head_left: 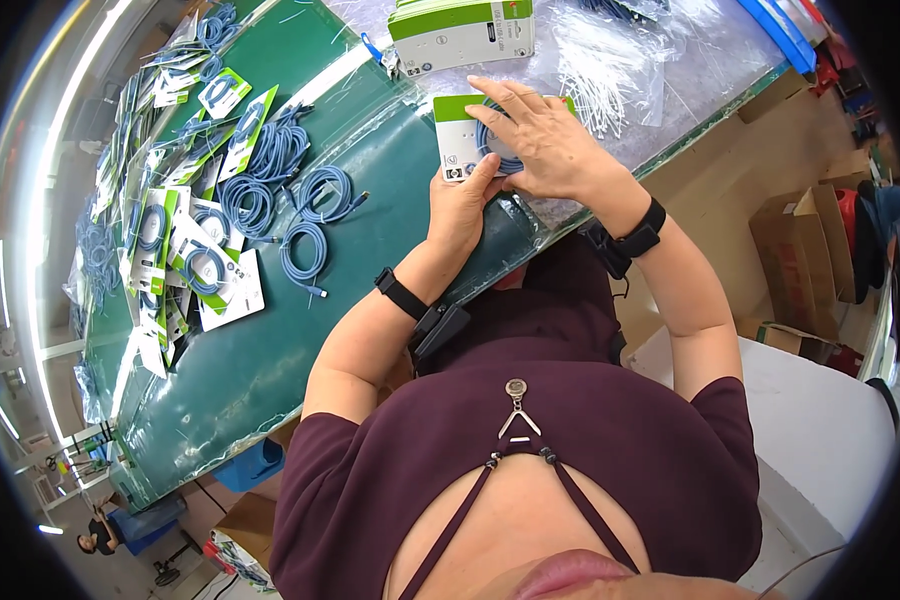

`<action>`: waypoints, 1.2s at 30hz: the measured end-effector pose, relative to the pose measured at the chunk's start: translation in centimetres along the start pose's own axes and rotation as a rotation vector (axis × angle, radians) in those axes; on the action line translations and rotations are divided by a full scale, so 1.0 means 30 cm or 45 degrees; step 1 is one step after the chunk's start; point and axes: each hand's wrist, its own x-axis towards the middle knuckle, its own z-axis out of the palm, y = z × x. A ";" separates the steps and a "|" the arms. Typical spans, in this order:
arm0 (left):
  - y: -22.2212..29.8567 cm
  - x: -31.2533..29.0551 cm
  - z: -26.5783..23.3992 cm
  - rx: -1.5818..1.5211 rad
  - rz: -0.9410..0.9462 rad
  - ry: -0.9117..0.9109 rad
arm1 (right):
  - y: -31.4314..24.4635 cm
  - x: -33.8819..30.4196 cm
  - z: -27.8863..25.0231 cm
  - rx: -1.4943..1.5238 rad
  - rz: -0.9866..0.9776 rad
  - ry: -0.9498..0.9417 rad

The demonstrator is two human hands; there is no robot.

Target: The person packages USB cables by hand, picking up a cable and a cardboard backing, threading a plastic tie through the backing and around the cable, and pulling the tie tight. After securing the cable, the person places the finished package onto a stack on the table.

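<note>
Packaging card, green & white, is at 12 o'clock in your view, w/ a blue-grey cable coil against its face. Your L hand is clamped on the card's lower edge, thumb in front. Your R hand lies over coil & card, fingers spread; can't tell if they grip. Card stack just beyond, also 12 o'clock; thin white strips at 1. Loose cable coils at 10, carded cables piled at 9, on the green tabletop.

Cables left, card stack ahead, gap between
</note>
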 end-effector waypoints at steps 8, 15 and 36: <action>-0.003 0.012 -0.027 -0.121 0.029 -0.012 | -0.006 0.013 0.020 0.070 0.036 -0.017; 0.029 0.009 -0.016 -0.270 0.000 -0.046 | 0.000 -0.023 0.013 0.169 0.022 0.170; 0.004 0.006 -0.025 -0.130 -0.088 -0.118 | 0.056 -0.082 0.045 0.587 -0.001 0.274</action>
